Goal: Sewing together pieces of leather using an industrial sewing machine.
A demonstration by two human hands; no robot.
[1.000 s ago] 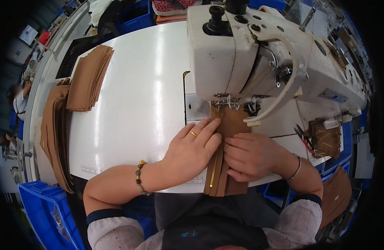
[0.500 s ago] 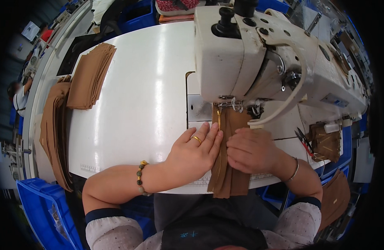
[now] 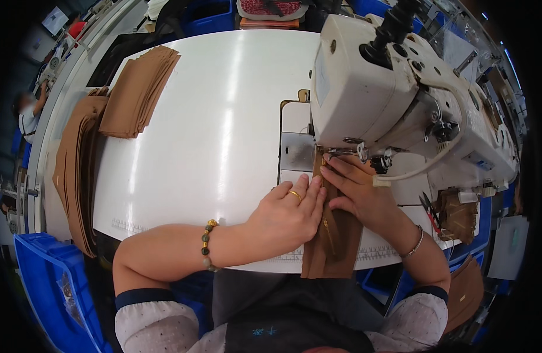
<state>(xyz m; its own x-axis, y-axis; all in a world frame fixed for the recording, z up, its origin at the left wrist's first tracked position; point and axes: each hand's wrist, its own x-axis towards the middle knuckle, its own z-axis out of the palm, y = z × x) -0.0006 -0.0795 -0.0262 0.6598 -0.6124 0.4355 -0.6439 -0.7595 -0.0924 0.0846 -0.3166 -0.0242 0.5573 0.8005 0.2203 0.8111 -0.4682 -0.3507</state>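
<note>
A brown fabric piece [image 3: 347,259] with a brass-toothed zipper [image 3: 327,223] lies under the head of a white sewing machine [image 3: 365,88] and hangs over the table's near edge. My left hand [image 3: 290,210] rests on its left part, fingers stretched out together and pressing the zipper strip down. On the right, my right hand [image 3: 365,194] lies flat with fingers spread, its fingertips close to the presser foot [image 3: 337,151]. Neither hand is closed round anything. My fingers cover part of the zipper, and the needle's point cannot be made out.
Stacks of brown fabric pieces [image 3: 139,91] lie on the white table [image 3: 200,129] at the left. Small scissors [image 3: 428,212] and a brown bundle [image 3: 457,216] are at the right. A blue bin [image 3: 56,282] stands lower left. Farther left is another person [image 3: 30,117].
My right hand has moved forward toward the presser foot and spread its fingers, which were bent over the fabric's right part. The zipper's loose end now lies slanted across the fabric. The view has shifted slightly.
</note>
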